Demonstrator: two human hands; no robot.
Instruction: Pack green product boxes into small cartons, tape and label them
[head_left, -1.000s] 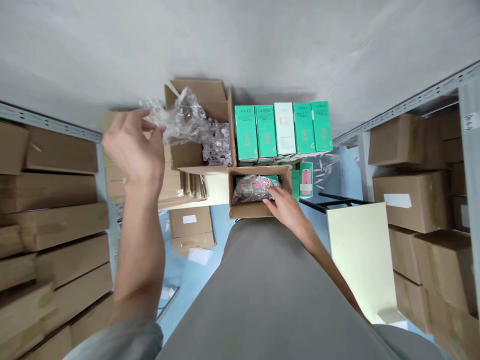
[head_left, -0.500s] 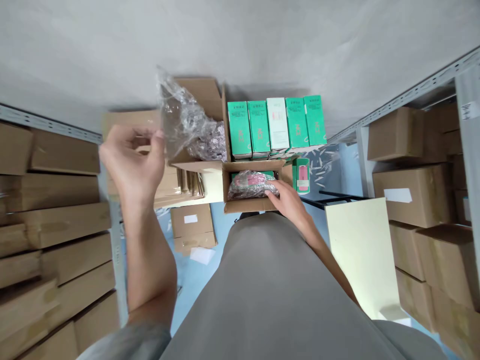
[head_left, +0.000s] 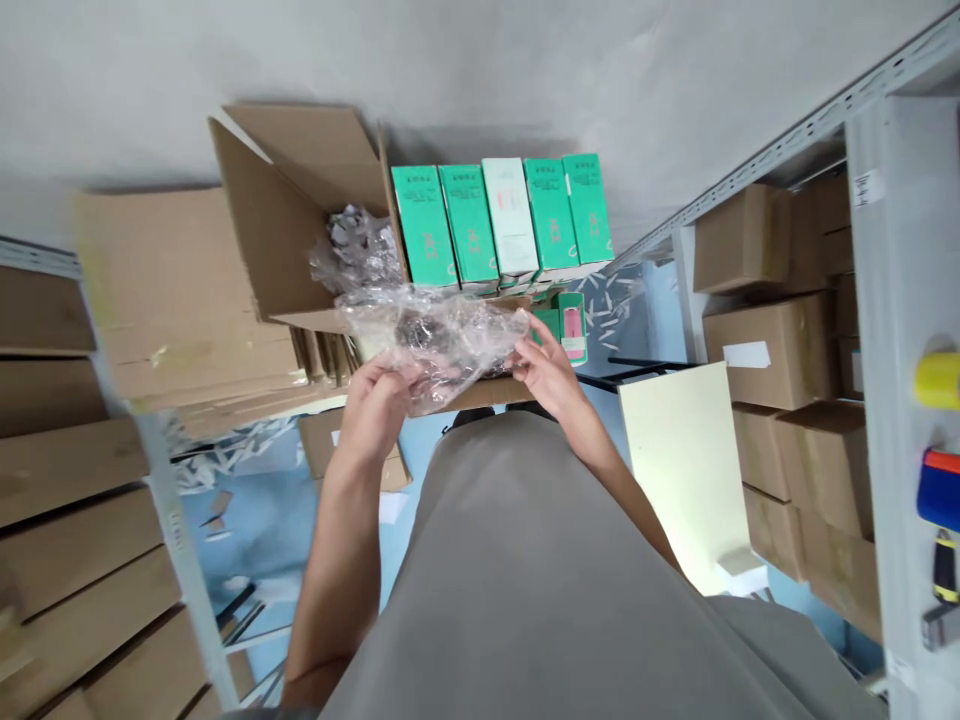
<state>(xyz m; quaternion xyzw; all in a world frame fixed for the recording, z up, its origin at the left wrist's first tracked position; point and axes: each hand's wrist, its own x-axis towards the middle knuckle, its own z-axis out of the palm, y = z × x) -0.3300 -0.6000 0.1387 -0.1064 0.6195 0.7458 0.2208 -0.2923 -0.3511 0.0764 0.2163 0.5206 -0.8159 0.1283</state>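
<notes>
While left hand and right hand pinch, clear film between grips, over carton.

A stockroom or packing room: tall grey perforated-metal shelving stacked with brown cardboard boxes flanks green-and-white product cartons.

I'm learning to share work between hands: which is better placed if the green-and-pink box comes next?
Probably the right hand: it is nearer the green-and-pink box, while the left hand is across the clear plastic wrap both hold.
</notes>
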